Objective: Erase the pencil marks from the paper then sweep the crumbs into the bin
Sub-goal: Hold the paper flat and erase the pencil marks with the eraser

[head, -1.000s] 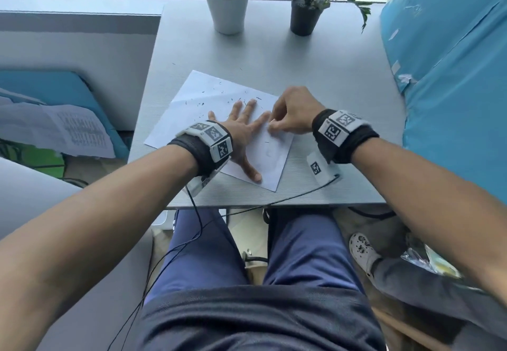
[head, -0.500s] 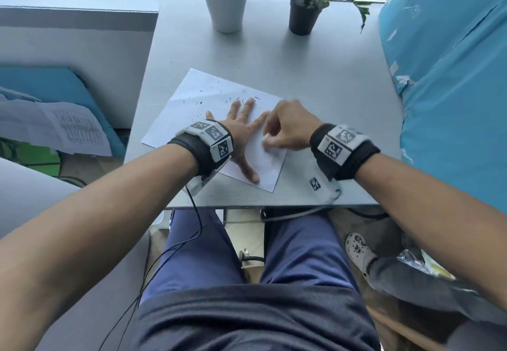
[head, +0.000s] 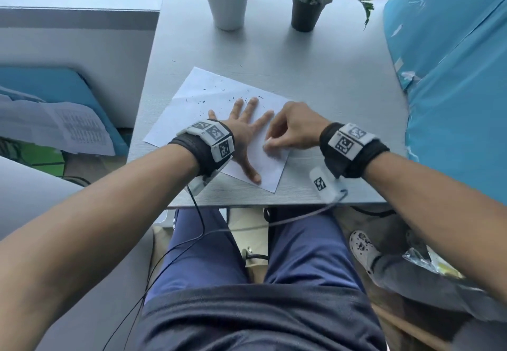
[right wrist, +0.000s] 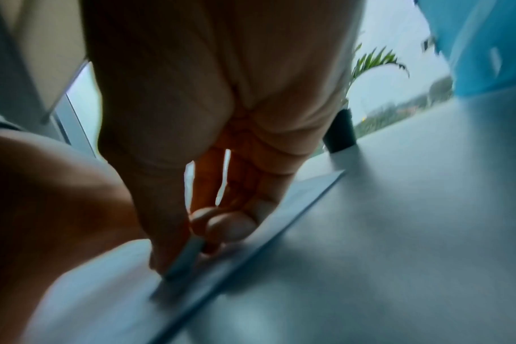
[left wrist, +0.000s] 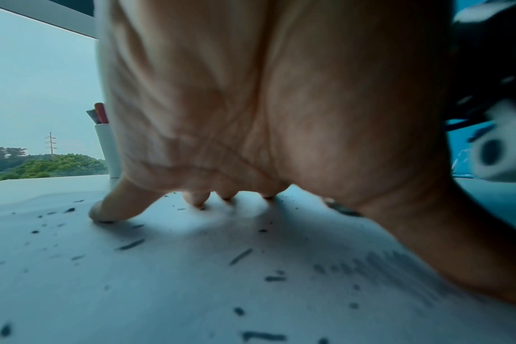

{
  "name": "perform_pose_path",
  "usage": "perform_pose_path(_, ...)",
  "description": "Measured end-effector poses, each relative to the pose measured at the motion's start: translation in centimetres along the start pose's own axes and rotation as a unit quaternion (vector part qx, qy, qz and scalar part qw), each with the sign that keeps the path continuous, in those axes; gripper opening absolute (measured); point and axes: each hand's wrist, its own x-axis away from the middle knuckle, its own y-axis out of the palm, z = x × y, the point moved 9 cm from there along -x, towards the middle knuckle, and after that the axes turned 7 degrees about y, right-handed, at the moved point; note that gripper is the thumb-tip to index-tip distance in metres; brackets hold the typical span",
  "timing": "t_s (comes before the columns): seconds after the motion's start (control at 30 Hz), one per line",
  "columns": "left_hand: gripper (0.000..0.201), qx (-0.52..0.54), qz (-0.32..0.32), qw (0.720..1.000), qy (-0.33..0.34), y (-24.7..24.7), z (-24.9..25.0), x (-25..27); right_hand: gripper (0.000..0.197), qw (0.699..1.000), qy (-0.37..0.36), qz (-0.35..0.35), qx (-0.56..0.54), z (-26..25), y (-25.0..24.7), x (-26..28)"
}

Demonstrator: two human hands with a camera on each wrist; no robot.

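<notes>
Your right hand (head: pixel 290 128) has slid nearer, pinching the eraser (right wrist: pixel 183 260) mid-erasing, while your left hand (head: pixel 241 131) lies spread on the paper (head: pixel 208 89); next, sweep the crumbs (left wrist: pixel 130 244).

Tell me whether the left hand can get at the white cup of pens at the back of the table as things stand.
Probably yes. The table between the left hand and the white cup looks bare, so the way seems free. But that hand presses flat on the paper and would have to let go.
</notes>
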Motion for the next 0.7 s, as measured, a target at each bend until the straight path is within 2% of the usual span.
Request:
perform_pose_path(0.07, 0.165, 0.010, -0.006, 1.000, 0.000, 0.0, 0.0, 0.0, 0.008, 0.996, 0.033, 0.075, -0.029, 1.8, -2.8, -1.8)
perform_pose_path(0.13, 0.165, 0.012, -0.005, 1.000, -0.001, 0.0, 0.0, 0.0, 0.010, 0.993, 0.037, 0.105, -0.033, 2.0, -3.3, -2.1)
perform_pose_path(0.27, 0.166, 0.005, -0.003, 1.000, -0.001, 0.1, -0.1, -0.2, 0.008, 1.000, -0.003, -0.006, -0.001, -0.1, 1.4, 1.0)
perform_pose_path(0.33, 0.165, 0.005, -0.003, 1.000, -0.004, -0.1, 0.0, 0.1, 0.008, 1.000, -0.004, -0.017, 0.007, 0.3, 0.8, 0.2)
perform_pose_path(0.47, 0.164, 0.012, -0.009, 1.000, -0.002, -0.1, 0.3, 0.2, 0.011, 0.993, 0.036, 0.108, -0.038, 2.7, -3.8, -2.5)
perform_pose_path(0.53, 0.165, 0.008, -0.008, 1.000, -0.003, 0.0, 0.3, 0.2, 0.009, 0.996, 0.026, 0.083, -0.030, 1.8, -2.2, -1.5)
perform_pose_path(0.63, 0.165, 0.001, -0.013, 1.000, -0.004, 0.0, 0.2, 0.2, 0.008, 1.000, -0.004, -0.024, -0.004, 0.1, 1.8, 1.3)
perform_pose_path(0.7, 0.164, 0.000, -0.016, 1.000, -0.007, -0.1, 0.2, 0.4, 0.010, 1.000, 0.000, -0.024, -0.019, 0.5, 1.0, 0.6)
